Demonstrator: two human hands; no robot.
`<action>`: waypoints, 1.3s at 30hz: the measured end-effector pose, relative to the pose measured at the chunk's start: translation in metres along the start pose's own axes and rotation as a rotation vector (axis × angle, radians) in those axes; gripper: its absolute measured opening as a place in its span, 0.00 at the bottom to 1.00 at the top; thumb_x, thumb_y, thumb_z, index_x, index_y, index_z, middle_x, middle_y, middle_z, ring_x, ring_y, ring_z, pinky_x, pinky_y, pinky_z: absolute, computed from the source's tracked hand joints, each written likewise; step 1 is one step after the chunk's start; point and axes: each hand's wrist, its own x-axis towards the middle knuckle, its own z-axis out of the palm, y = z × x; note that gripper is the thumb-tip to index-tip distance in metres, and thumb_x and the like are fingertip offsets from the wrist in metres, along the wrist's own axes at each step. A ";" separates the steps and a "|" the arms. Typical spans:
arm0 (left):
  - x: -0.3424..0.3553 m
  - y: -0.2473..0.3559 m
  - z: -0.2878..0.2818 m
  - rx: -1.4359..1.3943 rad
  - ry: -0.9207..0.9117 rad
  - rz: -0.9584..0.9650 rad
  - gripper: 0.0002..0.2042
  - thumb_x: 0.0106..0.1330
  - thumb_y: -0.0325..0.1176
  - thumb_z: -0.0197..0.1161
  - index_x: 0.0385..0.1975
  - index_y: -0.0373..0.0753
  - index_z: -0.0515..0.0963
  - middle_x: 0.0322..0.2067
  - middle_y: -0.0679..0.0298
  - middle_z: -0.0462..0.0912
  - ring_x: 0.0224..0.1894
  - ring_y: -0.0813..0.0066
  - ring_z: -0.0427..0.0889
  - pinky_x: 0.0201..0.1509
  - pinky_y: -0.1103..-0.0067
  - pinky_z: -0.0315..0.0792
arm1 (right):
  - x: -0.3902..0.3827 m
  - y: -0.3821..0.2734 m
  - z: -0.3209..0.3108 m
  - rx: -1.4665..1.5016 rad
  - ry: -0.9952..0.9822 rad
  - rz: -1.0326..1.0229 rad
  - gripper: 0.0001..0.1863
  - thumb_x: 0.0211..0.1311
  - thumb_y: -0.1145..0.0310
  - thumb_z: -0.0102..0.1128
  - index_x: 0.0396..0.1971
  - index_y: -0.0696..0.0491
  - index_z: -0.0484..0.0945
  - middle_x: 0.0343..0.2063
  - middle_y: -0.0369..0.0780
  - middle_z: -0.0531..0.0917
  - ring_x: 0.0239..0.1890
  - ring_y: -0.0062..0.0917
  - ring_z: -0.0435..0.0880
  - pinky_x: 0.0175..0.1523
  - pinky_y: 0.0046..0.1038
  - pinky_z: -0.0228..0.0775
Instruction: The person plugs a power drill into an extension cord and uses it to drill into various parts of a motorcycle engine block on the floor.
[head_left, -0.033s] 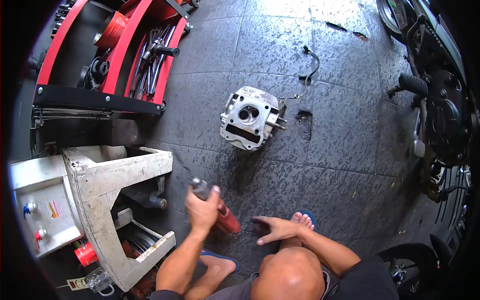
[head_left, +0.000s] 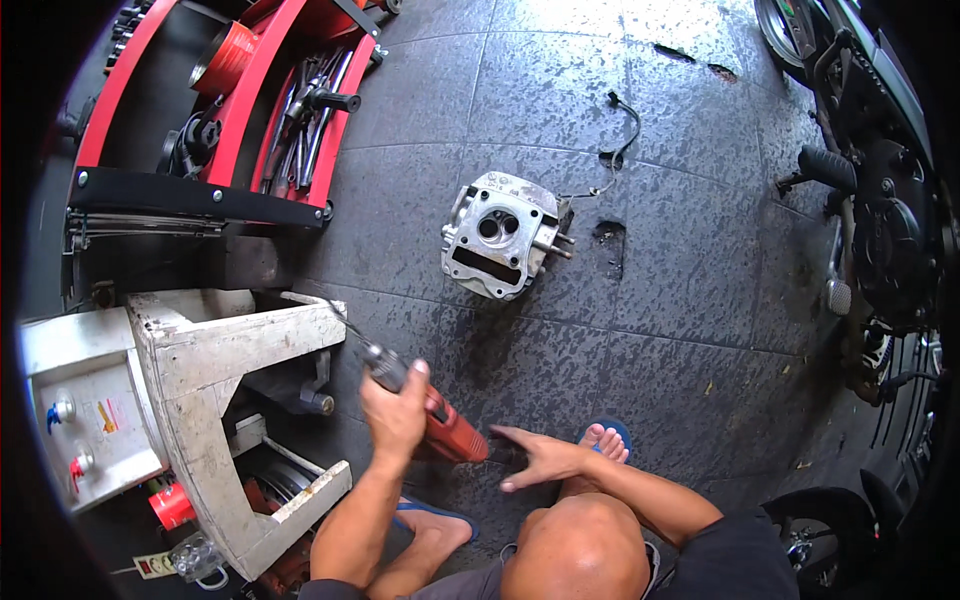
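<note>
My left hand (head_left: 395,415) grips a red power drill (head_left: 453,433) near its grey front end, a long thin bit pointing up and left beside a white wooden frame. My right hand (head_left: 540,458) is open at the drill's dark rear end, thumb and fingers apart; whether it touches the drill is unclear. Beyond the drill, a grey metal engine cylinder head (head_left: 515,210) lies on the tiled floor, its round chamber with two ports facing up. My bare knee and sandalled feet show at the bottom.
A red and black tool rack (head_left: 232,150) stands at upper left. The scuffed white frame (head_left: 230,335) and a white panel with blue and red taps (head_left: 80,350) are at lower left. A black motorcycle (head_left: 885,230) lines the right side. A dark cable (head_left: 632,125) lies beyond the cylinder head.
My left hand and the drill have shifted slightly up and to the left, and the bit reaches higher. My right hand has moved a little left, its fingers higher.
</note>
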 end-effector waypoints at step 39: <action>-0.010 0.133 0.150 -0.245 -0.392 0.300 0.30 0.67 0.62 0.61 0.28 0.34 0.81 0.26 0.54 0.85 0.31 0.65 0.85 0.38 0.67 0.77 | -0.110 -0.074 -0.040 0.778 0.960 -0.229 0.38 0.48 0.79 0.66 0.64 0.63 0.66 0.48 0.46 0.79 0.45 0.34 0.83 0.56 0.39 0.77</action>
